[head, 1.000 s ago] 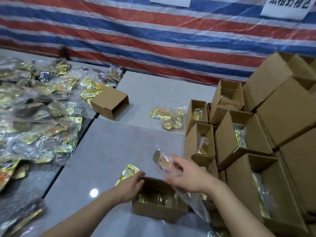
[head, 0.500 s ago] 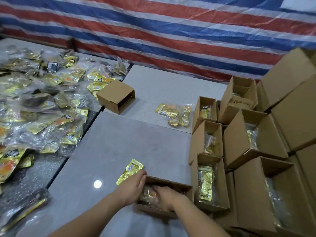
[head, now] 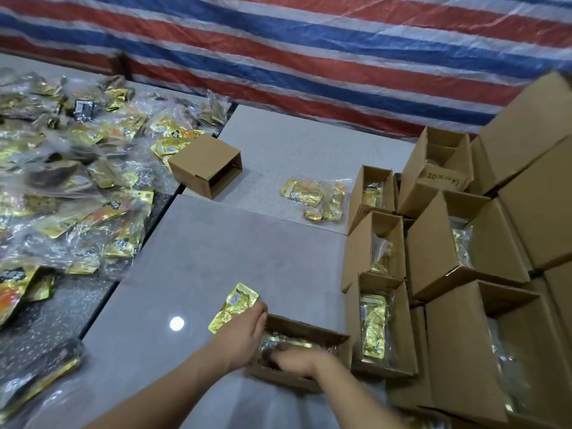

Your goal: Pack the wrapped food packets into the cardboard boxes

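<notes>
An open cardboard box (head: 312, 328) lies on the grey table right in front of me, with gold wrapped packets (head: 288, 343) inside. My left hand (head: 244, 334) rests against the box's left wall. My right hand (head: 297, 362) reaches down into the box and presses on the wrapped packets; its fingertips are hidden among them. A single gold packet (head: 233, 306) lies flat on the table just left of the box, beside my left hand.
A big pile of wrapped gold packets (head: 62, 187) covers the left table. An empty box (head: 205, 165) lies on its side farther back, with a small bag of packets (head: 315, 196) to its right. Several filled open boxes (head: 380, 323) stack along the right.
My right hand brought a clear-wrapped bundle down from above the box and pushed it inside. My left hand stayed on the box's left side. The camera view tilted slightly.
</notes>
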